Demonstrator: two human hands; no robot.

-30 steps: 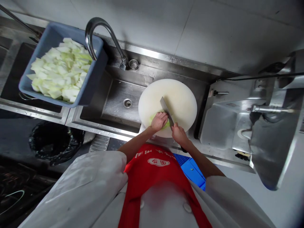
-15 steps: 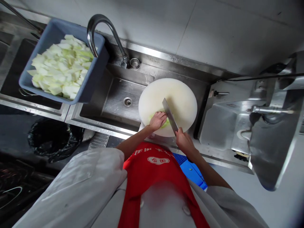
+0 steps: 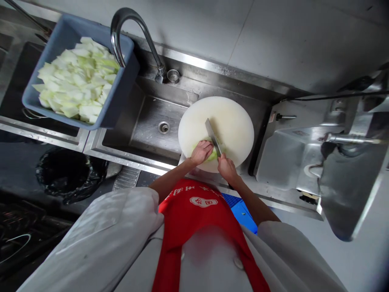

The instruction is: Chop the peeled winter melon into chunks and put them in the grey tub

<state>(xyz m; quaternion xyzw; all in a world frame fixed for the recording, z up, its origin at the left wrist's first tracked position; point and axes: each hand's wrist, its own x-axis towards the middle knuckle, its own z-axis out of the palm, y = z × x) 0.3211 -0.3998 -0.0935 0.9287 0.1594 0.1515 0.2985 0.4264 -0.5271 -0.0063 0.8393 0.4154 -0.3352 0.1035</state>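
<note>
A round white cutting board [image 3: 227, 117] lies over the right side of the sink. Pale green vegetable [image 3: 211, 157] rests near the board's front edge, partly hidden by my fingers. My left hand [image 3: 202, 152] presses on it with curled fingers. Wrapped round the handle of a cleaver [image 3: 213, 137] is my right hand [image 3: 226, 166]; the blade stands against the vegetable, just right of my left fingers. A blue-grey bin [image 3: 106, 109] at the left is heaped with cut pale green pieces [image 3: 77, 79].
A curved faucet [image 3: 133, 15] rises behind the sink basin [image 3: 154, 121] and reaches over the bin's right edge. A metal machine [image 3: 282, 158] stands at the right. On the lower left is a black-lined trash bin [image 3: 67, 172].
My right hand and the cleaver have moved forward and slightly left, closer to my left hand. My left hand stays on the vegetable. The whole view has shifted slightly.
</note>
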